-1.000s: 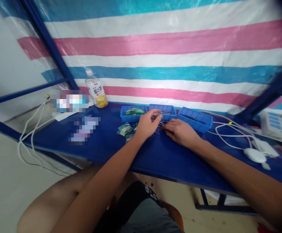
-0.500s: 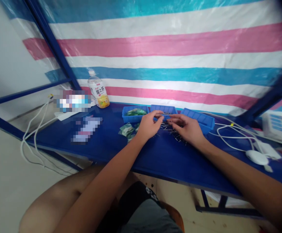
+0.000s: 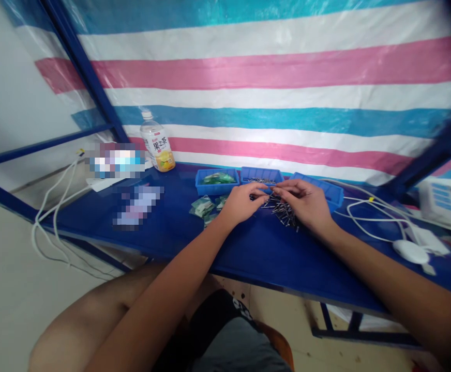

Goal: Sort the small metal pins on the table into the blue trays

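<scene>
Loose thin metal pieces (image 3: 285, 213), resembling long screws or nails, lie in a pile on the blue table under my hands. My left hand (image 3: 244, 202) is at the pile's left side, its thumb and forefinger apart and curved over it. My right hand (image 3: 309, 202) leans over the pile from the right, thumb and fingertips pinched together close to the left fingertips. Whatever small thing sits in that pinch is too fine to make out. Just behind the hands, the middle blue bin (image 3: 262, 172) holds more thin metal pieces.
The left blue bin (image 3: 198, 181) contains green packets, and small green packets (image 3: 202, 206) lie before it. A right blue bin (image 3: 332, 196) is partly behind my right hand. A drink bottle (image 3: 159, 144) stands back left. White cables (image 3: 369, 227) and a white round device (image 3: 410, 251) are right.
Both hands have shifted slightly, and the fingertips have come closer together. The right fingers have closed into a pinch. More of the metal pile shows beneath the right hand.
</scene>
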